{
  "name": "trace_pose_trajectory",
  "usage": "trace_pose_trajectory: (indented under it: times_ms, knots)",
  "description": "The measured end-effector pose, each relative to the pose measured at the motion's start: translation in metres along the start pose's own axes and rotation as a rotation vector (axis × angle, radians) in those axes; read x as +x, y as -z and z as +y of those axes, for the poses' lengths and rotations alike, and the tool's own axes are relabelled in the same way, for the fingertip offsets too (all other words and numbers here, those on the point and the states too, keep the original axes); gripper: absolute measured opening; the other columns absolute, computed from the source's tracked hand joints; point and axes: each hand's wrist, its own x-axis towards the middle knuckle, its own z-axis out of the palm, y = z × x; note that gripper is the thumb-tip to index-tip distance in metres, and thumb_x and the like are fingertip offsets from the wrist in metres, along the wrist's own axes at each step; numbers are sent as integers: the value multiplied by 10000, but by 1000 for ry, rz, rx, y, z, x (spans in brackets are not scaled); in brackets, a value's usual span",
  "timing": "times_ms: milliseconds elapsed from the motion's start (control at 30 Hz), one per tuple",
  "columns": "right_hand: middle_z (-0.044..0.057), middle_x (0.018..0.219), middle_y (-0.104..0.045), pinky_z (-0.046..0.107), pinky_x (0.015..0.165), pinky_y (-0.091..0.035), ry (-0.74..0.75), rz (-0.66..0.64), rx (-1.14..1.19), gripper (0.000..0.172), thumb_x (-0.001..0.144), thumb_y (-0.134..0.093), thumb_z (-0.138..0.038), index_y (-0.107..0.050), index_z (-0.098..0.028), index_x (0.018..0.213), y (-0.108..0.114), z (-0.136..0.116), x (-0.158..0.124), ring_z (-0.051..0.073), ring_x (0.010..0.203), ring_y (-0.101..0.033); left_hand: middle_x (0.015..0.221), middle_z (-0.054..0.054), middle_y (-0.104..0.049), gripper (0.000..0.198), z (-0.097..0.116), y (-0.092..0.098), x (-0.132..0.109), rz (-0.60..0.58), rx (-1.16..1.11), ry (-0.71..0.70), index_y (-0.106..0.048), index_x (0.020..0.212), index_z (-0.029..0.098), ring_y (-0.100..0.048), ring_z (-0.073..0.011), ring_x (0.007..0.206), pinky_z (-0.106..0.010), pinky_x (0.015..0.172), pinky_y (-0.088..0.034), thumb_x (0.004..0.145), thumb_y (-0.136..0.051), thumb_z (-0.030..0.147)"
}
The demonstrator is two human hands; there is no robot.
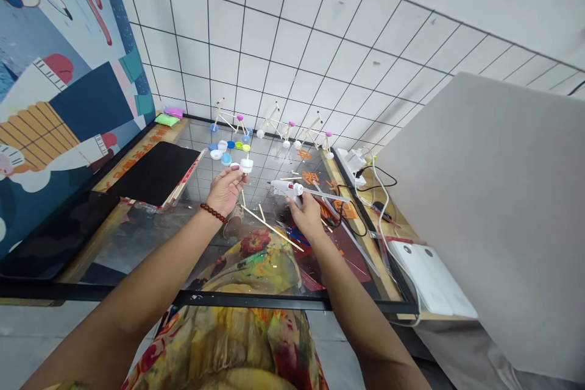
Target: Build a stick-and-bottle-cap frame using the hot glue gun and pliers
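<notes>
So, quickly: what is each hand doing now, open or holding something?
Left hand: closed, holding a white cap at the fingertips.
Right hand: closed, holding a glue gun.

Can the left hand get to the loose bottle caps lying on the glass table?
Probably yes: the loose bottle caps lie just beyond the left hand, with nothing between them. But it already holds a white cap, so picking one up looks awkward.

1. A white tiled wall (320, 42), gridded with dark grout, is rising behind the counter (150, 237).
2. A colourful cartoon mural (59, 73) is covering the wall left of the counter.
3. A grey panel (493, 207) is standing right of the counter.
4. Pale floor (41, 341) is showing below the counter's near edge.
5. Soft light is glinting on the counter's glass top.
</notes>
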Motion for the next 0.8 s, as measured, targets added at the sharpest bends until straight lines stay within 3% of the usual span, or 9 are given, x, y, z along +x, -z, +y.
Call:
trace_pose_trajectory:
  times_ms: [100,233,333,433,500,533,667,800]
  knots:
    - [134,1026,-692,441,868,-494,29,-33,-64,347,813,-583,-349,-630,-158,1099,-1,0,0,288,955,-631,659,9,-655,241,2,3,4,23,159,-58,-596,692,154,-625,-104,642,-254,703,-515,565,-796,111]
    - [162,1134,-662,421,935,-470,0,-154,-207,410,825,-593,-332,-611,-127,1180,7,-6,2,292,1067,-607,614,21,-626,210,10,11,16,124,529,-328,-646,656,141,-567,-96,598,-236,639,-470,541,-814,193]
    - [185,1171,-642,395,924,-471,-15,-216,-382,452,834,-623,-398,-619,-107,1180,27,-19,-2,299,1096,-597,584,32,-602,182,20,17,24,205,609,-484,-655,658,141,-540,-98,584,-227,610,-443,598,-784,255]
    - [168,1064,-675,369,824,-488,-37,-289,-602,370,817,-662,-429,-680,-135,1041,52,-41,-16,293,969,-641,536,43,-543,219,25,23,30,270,660,-580,-625,601,149,-506,-97,566,-222,594,-420,669,-754,312]
    - [98,912,-706,314,729,-483,-45,-382,-610,225,868,-614,-368,-701,-188,970,62,-61,-24,240,831,-664,597,28,-580,224,24,24,32,267,654,-641,-628,611,154,-537,-105,625,-218,635,-434,707,-731,328]
    - [77,922,-714,294,720,-479,-5,-422,-563,216,894,-583,-331,-693,-204,1029,62,-72,-25,219,819,-667,638,22,-605,199,23,24,32,249,628,-644,-639,642,156,-553,-106,652,-215,651,-440,710,-728,320]
    - [96,1055,-700,298,782,-463,248,-481,-596,321,926,-455,-154,-647,-199,1179,35,-102,-1,231,946,-650,612,27,-605,183,20,18,27,209,474,-473,-624,700,154,-530,-87,569,-198,568,-417,664,-763,267]
    - [131,1138,-668,293,818,-459,296,-560,-697,439,836,-460,-24,-631,-174,1212,-5,-103,43,238,1013,-629,504,32,-547,257,18,12,20,202,436,-362,-585,619,155,-466,-70,460,-192,482,-371,733,-726,338]
